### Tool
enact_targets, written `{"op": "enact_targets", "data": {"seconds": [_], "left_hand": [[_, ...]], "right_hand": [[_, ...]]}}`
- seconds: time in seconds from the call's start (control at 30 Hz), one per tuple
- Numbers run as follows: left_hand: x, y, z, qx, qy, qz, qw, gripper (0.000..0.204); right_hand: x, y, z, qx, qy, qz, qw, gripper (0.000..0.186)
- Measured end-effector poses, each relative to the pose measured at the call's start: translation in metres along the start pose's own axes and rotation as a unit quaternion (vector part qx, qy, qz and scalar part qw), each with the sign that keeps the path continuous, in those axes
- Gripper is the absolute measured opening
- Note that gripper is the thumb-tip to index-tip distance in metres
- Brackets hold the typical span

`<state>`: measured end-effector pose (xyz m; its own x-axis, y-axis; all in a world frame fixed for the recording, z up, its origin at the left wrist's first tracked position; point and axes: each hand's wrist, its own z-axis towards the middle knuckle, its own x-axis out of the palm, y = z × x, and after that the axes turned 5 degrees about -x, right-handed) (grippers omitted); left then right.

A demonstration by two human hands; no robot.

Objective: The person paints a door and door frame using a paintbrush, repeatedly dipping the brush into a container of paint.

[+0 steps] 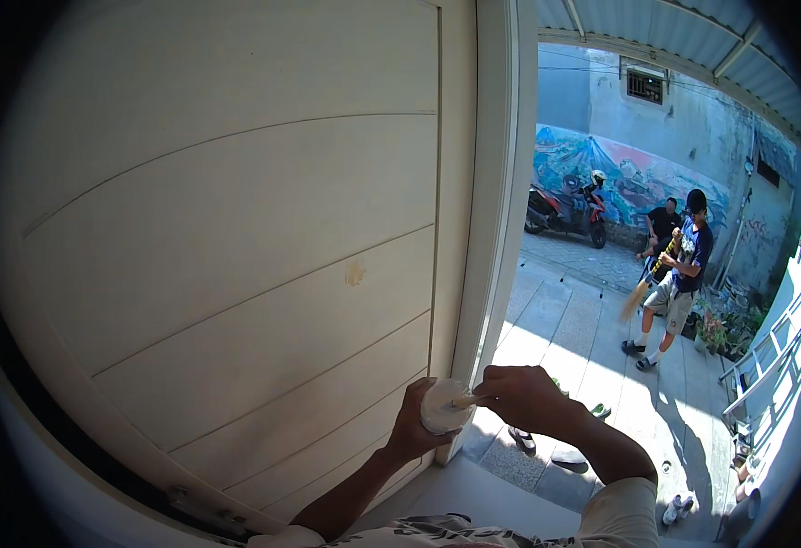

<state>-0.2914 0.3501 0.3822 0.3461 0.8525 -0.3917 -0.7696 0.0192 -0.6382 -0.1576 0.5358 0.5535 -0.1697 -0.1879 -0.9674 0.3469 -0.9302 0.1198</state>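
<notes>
Low in the middle of the view, my left hand (408, 425) is wrapped around the side of a round, whitish cup (439, 422) with pale contents. My right hand (521, 391) is closed on a small brush (462, 401), its light-coloured end in the cup's mouth. My fingers hide most of the brush's handle. Both hands are in front of a cream panelled door (263, 192), near its frame. A tan, rough-edged patch (355, 273) marks the door above the cup.
Through the doorway, a person (688, 269) stands on the paving with a broom (642, 290); another person (663, 222) is behind. A motorbike (565, 212) is parked by a painted wall. Shoes (523, 440) lie past the threshold. A white ladder (770, 352) leans at right.
</notes>
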Motion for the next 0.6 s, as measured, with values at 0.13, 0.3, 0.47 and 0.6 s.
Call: {"op": "enact_targets", "data": {"seconds": [0.13, 0.3, 0.47, 0.6], "left_hand": [[0.000, 0.002, 0.010, -0.041, -0.019, 0.004, 0.999, 0.102], [0.007, -0.009, 0.019, -0.061, -0.066, 0.010, 0.996, 0.101], [0.018, -0.024, 0.023, -0.085, -0.115, 0.053, 0.988, 0.100], [0.028, -0.035, 0.020, -0.114, -0.151, 0.060, 0.980, 0.099]], "right_hand": [[-0.009, -0.015, 0.013, -0.025, -0.008, 0.033, 0.999, 0.015], [-0.017, -0.041, 0.025, -0.045, -0.020, 0.061, 0.997, 0.016], [-0.024, -0.065, 0.028, -0.109, 0.004, 0.070, 0.992, 0.019], [-0.020, -0.079, 0.033, -0.147, 0.015, 0.191, 0.970, 0.023]]}}
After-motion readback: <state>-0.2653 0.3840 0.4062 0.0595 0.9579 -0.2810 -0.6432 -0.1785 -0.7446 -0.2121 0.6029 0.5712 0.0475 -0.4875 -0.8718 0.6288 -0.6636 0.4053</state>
